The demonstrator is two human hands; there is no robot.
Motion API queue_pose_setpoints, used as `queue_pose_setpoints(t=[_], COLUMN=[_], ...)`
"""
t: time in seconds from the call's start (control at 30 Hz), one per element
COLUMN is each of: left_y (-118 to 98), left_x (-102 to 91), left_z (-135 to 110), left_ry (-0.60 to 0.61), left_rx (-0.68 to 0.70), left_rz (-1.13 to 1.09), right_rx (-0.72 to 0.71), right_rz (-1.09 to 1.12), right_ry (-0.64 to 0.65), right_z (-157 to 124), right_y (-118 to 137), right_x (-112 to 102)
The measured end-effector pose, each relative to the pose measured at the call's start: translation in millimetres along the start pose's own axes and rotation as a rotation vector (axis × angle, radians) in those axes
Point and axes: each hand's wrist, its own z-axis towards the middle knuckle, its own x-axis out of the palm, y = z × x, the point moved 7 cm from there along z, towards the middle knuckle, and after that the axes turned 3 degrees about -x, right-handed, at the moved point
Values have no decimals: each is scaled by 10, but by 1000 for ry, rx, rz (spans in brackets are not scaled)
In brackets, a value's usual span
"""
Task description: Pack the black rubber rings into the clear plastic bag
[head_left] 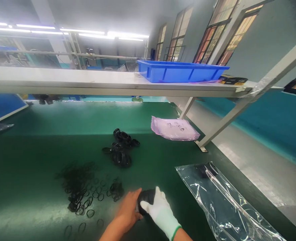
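Black stack, ribbed like rings packed together, is between both hands at the desk. Can't tell if it touches the desk top or is just above it. Left hand: bare, a bit blurred, gripping the stack's left side, thumb on the near end. Right hand: white glove with green cuff edge, gripping the right side, thumb and fingers spread around it.

Everything else relative to the stack:
- Left: loose rings, thin, black, dense heap at the far side, singles scattered nearer.
- Just left, past the left hand: small ring clump.
- Beyond, slightly left: thicker glossy bands, piled on each other.
- Right, past the right hand: clear bag, flat, wrinkled, something dark in its far end.
- Beyond, right: pink pack, dark marks on top.
- Farther beyond, higher: shelf carrying a blue bin.
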Motion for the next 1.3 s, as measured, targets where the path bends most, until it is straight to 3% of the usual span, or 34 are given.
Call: queue_pose_setpoints(t=[0.13,0.2,0.27,0.37,0.43,0.6,0.73,0.8,0.83,1.03,1.1,1.17,1.3], left_y=[-76,-89,-70,-20,-32,-189,-168,-70,-7,305,306,254,146], left_x=[-33,-176,-473,-1095,-1422,-1771,-1941,-1831,-1689,-244,79,217,151], left_z=[-18,-20,14,145,290,619,460,251,137,-307,-330,-320,-305], left_ry=[-36,-72,-166,-399,-485,-409,-420,-429,-424,-340,-283,-221,-163], left_rx=[37,80,116,126,153,296,235,132,70,-284,-330,-313,-263], left_rz=[85,130,182,297,392,571,598,571,551,244,167,141,216], right_rx=[23,19,26,66,96,123,110,95,87,9,-2,-6,-6], right_rz=[-16,-18,-17,-14,-14,-14,3,9,8,-36,-50,-60,-69], right_ry=[-28,-31,-29,-12,4,13,0,-8,-16,-50,-38,-27,-14], right_z=[-34,-29,-9,37,59,73,101,109,107,72,73,74,64], right_y=[41,47,37,-1,-23,-63,-89,-81,-71,9,11,7,8], right_x=[12,6,2,15,30,48,72,80,78,66,83,90,78])
